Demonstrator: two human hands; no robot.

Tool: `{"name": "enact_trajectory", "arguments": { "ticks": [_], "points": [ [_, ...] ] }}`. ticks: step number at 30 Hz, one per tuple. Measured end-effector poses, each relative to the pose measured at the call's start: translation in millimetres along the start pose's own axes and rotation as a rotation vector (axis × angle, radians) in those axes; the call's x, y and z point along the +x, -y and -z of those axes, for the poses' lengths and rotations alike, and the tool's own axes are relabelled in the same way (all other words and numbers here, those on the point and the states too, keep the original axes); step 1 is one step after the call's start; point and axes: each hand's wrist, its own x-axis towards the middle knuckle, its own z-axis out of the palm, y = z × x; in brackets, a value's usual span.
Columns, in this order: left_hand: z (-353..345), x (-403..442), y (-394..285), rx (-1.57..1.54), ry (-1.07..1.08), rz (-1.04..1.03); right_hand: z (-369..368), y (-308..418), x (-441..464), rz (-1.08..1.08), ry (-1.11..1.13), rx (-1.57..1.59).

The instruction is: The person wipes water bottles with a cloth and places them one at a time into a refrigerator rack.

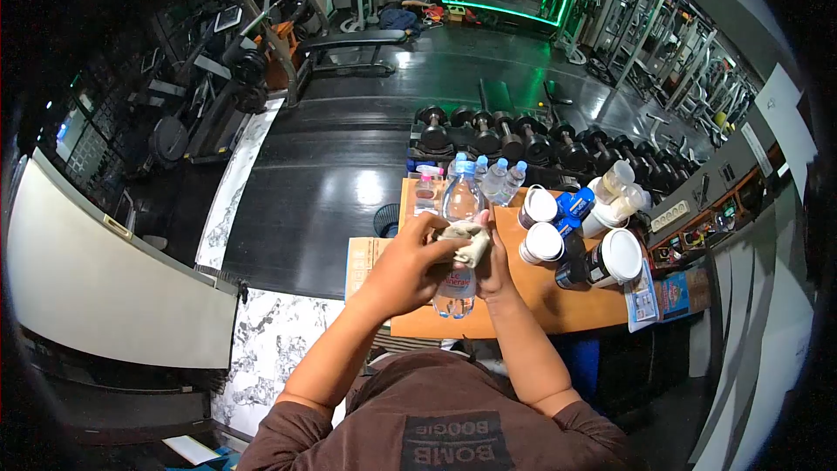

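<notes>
A clear plastic water bottle (455, 292) with a blue cap and a red-lettered label is between my two hands, its cap end pointing away from me. My left hand (399, 272) is closed on a folded whitish cloth (473, 246), which lies against the bottle's middle. On the other side, my right hand (497, 266) is wrapped around the bottle beside the cloth, with its thumb up along the side. The fingers behind the bottle are hidden. Beyond it, several more capped bottles (494, 180) stand upright on the wooden table (523, 305).
White-lidded tubs (621, 255), blue containers (574, 204) and clear jars (617, 176) crowd the table's right side. A dark mesh bin (386, 220) stands left of the table. Behind it are a dumbbell rack (527, 135) and a weight bench (353, 42). A white panel (122, 279) is at left.
</notes>
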Motion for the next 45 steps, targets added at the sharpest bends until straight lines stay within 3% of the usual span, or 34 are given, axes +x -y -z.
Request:
{"name": "enact_trajectory", "arguments": {
  "ticks": [1, 5, 9, 16, 18, 24, 26, 30, 36, 38, 39, 45],
  "points": [
    [7, 2, 2, -0.104, 0.063, 0.061, -10, 3, -2, -0.039, -0.177, -0.077],
    [18, 16, 6, -0.12, -0.12, 0.089, -46, 16, -8, 0.125, -0.066, -0.204],
    [4, 30, 19, 0.021, -0.238, 0.05, -55, 17, -13, 0.111, -0.135, -0.419],
    [-22, 5, 19, 0.051, -0.139, 0.042, -33, 0, -7, 0.151, -0.212, -0.378],
    [-31, -7, 11, 0.168, -0.133, -0.018, -25, 2, 1, 0.183, -0.063, -0.094],
    [-7, -10, 18, -0.109, 0.068, 0.094, -33, 16, -6, 0.086, -0.146, -0.132],
    [-4, -6, 20, -0.047, -0.141, 0.062, -32, 16, -8, 0.052, -0.186, -0.239],
    [-5, 19, 17, 0.06, -0.333, 0.076, -30, 2, -3, 0.142, -0.109, -0.274],
    [-33, 7, 29, 0.086, -0.26, -0.029, -35, 0, -3, 0.235, -0.165, -0.221],
    [-39, -2, 27, 0.052, -0.213, -0.057, -21, 1, -4, 0.113, -0.071, 0.006],
    [-40, -6, 24, 0.049, -0.205, -0.042, -30, 7, -7, 0.174, -0.102, -0.152],
    [-4, -3, 9, -0.099, 0.03, 0.035, -41, 12, -12, 0.182, -0.216, -0.212]
  ]
}}
